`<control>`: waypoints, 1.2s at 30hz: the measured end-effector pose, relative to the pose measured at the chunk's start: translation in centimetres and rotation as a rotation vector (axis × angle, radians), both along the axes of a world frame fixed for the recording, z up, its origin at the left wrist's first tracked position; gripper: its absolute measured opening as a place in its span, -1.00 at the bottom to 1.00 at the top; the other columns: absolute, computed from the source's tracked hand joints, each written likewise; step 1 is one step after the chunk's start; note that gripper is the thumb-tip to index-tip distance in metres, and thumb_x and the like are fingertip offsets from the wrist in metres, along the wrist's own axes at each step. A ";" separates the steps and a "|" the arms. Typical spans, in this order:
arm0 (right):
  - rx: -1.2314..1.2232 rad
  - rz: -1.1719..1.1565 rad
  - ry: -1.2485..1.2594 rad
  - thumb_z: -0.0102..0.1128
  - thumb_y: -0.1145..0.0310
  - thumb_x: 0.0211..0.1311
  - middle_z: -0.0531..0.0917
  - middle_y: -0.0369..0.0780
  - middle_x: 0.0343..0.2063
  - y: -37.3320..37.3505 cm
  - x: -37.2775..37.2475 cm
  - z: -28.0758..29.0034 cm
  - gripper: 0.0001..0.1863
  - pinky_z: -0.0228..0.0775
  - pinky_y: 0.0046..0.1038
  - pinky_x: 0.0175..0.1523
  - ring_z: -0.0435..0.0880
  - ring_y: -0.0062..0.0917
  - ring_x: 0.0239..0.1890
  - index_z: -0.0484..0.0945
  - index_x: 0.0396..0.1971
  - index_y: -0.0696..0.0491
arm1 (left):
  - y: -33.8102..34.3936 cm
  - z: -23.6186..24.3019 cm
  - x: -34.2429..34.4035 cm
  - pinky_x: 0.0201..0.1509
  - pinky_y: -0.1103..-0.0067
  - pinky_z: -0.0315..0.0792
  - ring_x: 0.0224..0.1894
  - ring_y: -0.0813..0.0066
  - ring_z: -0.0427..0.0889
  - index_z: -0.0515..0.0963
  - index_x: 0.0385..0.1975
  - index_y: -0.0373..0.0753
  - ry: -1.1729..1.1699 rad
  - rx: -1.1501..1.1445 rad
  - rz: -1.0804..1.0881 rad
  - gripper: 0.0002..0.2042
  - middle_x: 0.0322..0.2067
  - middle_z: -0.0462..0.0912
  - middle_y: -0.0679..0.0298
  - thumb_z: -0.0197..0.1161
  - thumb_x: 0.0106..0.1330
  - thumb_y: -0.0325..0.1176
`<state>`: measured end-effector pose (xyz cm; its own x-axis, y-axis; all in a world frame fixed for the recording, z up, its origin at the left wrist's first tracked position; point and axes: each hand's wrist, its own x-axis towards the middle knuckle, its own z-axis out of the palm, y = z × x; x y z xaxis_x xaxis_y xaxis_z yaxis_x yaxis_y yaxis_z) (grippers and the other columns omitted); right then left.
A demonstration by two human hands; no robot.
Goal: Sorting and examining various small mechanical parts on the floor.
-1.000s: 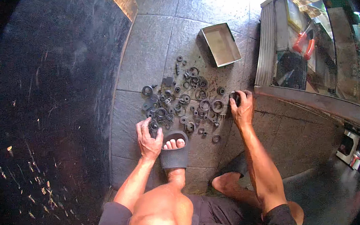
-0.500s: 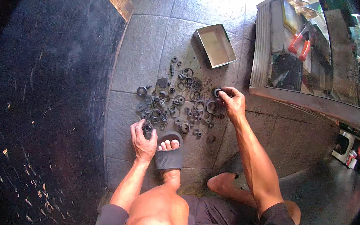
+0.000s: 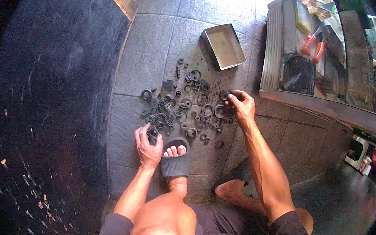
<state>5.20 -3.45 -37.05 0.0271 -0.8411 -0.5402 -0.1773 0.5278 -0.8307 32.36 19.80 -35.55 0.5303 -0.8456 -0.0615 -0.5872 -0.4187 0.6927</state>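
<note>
My left hand (image 3: 148,151), beside my sandalled foot (image 3: 176,160), is closed on a small dark part (image 3: 153,134). My right hand (image 3: 243,108) grips a small dark ring (image 3: 224,95) between thumb and fingers at the right edge of the scattered parts. Between and beyond both hands lie several black rings, washers, small bushings and a flat dark square piece (image 3: 168,85) on the grey tiles, spread in a loose group. Some are too small to tell apart.
An open rectangular box (image 3: 224,48) stands beyond the parts. A dark scuffed board (image 3: 54,106) borders the left. A glass-topped cabinet (image 3: 267,67) with an orange-handled tool (image 3: 313,49) visible inside stands at the right. Metal items (image 3: 356,153) lie at lower right.
My right hand has moved left toward the parts, with a dark ring in its fingers. The view has shifted slightly; my left hand stays beside the foot with its dark part.
</note>
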 end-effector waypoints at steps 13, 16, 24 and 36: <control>-0.535 0.432 0.518 0.47 0.40 0.16 0.62 -0.08 -0.13 1.0 0.7 0.5 -0.60 0.56 -0.24 -0.04 0.70 -0.14 -0.16 0.63 0.02 0.05 | 0.1 -0.1 0.4 0.12 0.27 0.47 0.05 -0.01 0.55 0.44 0.15 -0.33 0.023 0.014 0.024 -0.45 -0.01 0.51 -0.02 0.41 0.11 -0.51; -0.582 0.464 0.586 0.44 0.44 0.17 0.63 -0.05 -0.15 0.7 0.6 0.3 -0.65 0.56 -0.19 -0.03 0.68 -0.06 -0.13 0.63 -0.03 0.04 | -0.2 -0.4 0.1 0.05 0.33 0.50 0.03 0.05 0.56 0.45 0.16 -0.31 -0.008 -0.013 0.007 -0.45 0.00 0.51 0.00 0.42 0.11 -0.52; -0.622 0.508 0.629 0.40 0.47 0.18 0.64 -0.02 -0.17 1.0 1.5 0.9 -0.70 0.54 -0.17 0.00 0.66 0.00 -0.10 0.62 -0.08 0.09 | -0.3 0.1 0.0 0.23 0.19 0.43 0.09 -0.09 0.52 0.43 0.17 -0.35 0.051 0.016 0.024 -0.44 0.01 0.50 -0.08 0.40 0.12 -0.51; -0.601 0.617 0.820 0.38 0.41 0.19 0.62 -0.04 -0.14 0.6 2.8 2.0 -0.71 0.52 -0.13 0.03 0.63 -0.02 -0.04 0.59 -0.08 0.04 | 0.1 -0.4 -0.2 0.23 0.19 0.43 0.11 -0.09 0.51 0.43 0.18 -0.34 0.022 -0.034 0.036 -0.44 0.00 0.49 -0.09 0.41 0.14 -0.46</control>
